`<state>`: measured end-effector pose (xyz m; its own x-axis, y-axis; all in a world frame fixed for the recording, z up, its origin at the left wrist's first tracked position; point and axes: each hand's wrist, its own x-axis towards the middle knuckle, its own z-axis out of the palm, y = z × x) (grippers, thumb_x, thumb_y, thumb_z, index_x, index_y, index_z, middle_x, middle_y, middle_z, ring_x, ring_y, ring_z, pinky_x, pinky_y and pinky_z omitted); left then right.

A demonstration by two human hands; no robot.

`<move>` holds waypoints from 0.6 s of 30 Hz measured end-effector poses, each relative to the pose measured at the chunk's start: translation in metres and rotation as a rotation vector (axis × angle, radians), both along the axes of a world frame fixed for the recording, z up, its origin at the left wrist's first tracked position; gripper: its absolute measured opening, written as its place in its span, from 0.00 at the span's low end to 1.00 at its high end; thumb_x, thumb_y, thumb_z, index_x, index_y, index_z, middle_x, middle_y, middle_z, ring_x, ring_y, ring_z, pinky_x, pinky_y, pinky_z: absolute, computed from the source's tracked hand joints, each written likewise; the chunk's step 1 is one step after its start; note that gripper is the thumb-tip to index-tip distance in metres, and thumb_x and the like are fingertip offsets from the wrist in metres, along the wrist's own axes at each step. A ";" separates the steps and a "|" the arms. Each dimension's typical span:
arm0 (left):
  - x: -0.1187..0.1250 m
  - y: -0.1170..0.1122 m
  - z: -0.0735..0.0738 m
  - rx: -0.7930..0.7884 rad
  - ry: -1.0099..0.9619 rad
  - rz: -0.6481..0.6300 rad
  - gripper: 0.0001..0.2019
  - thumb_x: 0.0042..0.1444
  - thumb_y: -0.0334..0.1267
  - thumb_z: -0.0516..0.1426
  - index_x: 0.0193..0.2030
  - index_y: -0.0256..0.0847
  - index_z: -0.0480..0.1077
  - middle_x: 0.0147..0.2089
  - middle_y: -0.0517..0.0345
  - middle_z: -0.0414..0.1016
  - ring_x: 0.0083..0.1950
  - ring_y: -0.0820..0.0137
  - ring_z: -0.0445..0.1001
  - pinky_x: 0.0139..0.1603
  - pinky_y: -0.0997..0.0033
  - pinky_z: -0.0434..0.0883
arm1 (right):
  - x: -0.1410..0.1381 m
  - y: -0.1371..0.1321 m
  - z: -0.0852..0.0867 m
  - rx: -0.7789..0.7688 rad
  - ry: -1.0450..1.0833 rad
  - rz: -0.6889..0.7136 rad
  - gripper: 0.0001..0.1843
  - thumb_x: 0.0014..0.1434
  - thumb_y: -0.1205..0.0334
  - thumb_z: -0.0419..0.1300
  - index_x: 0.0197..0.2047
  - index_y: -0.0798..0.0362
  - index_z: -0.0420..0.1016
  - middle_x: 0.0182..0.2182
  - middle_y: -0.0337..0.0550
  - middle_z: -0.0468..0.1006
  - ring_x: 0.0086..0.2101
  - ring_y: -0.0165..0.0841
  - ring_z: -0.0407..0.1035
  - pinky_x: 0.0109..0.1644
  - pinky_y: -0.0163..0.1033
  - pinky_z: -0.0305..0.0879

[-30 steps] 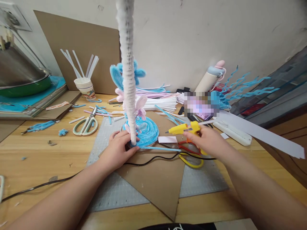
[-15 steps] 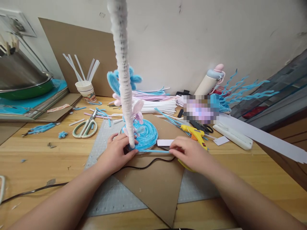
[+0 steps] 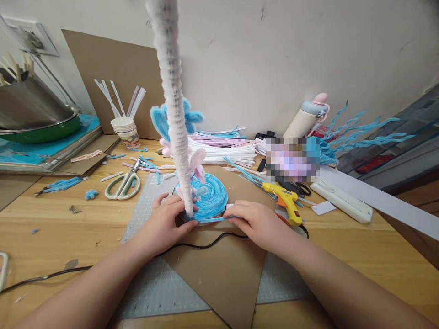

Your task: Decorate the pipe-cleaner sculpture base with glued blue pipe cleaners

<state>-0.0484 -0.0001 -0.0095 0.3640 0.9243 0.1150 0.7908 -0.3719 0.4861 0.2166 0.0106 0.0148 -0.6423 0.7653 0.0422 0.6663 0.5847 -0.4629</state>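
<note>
A round blue pipe-cleaner disc (image 3: 210,197) lies on a brown cardboard sheet (image 3: 219,269), and a tall white fuzzy stem (image 3: 172,105) rises from its near edge. My left hand (image 3: 167,222) presses on the disc's near-left rim at the foot of the stem, fingers curled. My right hand (image 3: 255,221) pinches a blue pipe cleaner (image 3: 214,219) against the disc's near-right rim. Pink petals (image 3: 198,163) sit by the stem. The yellow glue gun (image 3: 286,202) lies on the table to the right of my right hand.
Green-handled scissors (image 3: 123,183) lie left of the grey cutting mat (image 3: 161,278). A paper cup (image 3: 126,129) with white strips, a pile of white and pink pipe cleaners (image 3: 222,151), a bottle (image 3: 305,121) and wavy blue pieces (image 3: 360,132) stand behind. A black cable (image 3: 206,244) crosses the cardboard.
My right hand put the yellow glue gun down on the table, moved left and took the blue pipe cleaner against the disc's rim. My left hand stayed at the stem's foot.
</note>
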 end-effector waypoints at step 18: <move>0.012 -0.003 -0.006 0.036 -0.048 0.112 0.09 0.54 0.44 0.60 0.41 0.49 0.71 0.52 0.61 0.75 0.58 0.58 0.69 0.62 0.47 0.49 | -0.004 0.008 -0.017 0.291 -0.109 -0.015 0.13 0.66 0.69 0.51 0.38 0.50 0.75 0.36 0.41 0.78 0.35 0.32 0.68 0.37 0.38 0.50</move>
<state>-0.0365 -0.0027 -0.0157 0.2519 0.9538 0.1637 0.8046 -0.3004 0.5122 0.2122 0.0183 -0.0023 -0.6440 0.7406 0.1920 0.7123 0.6720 -0.2028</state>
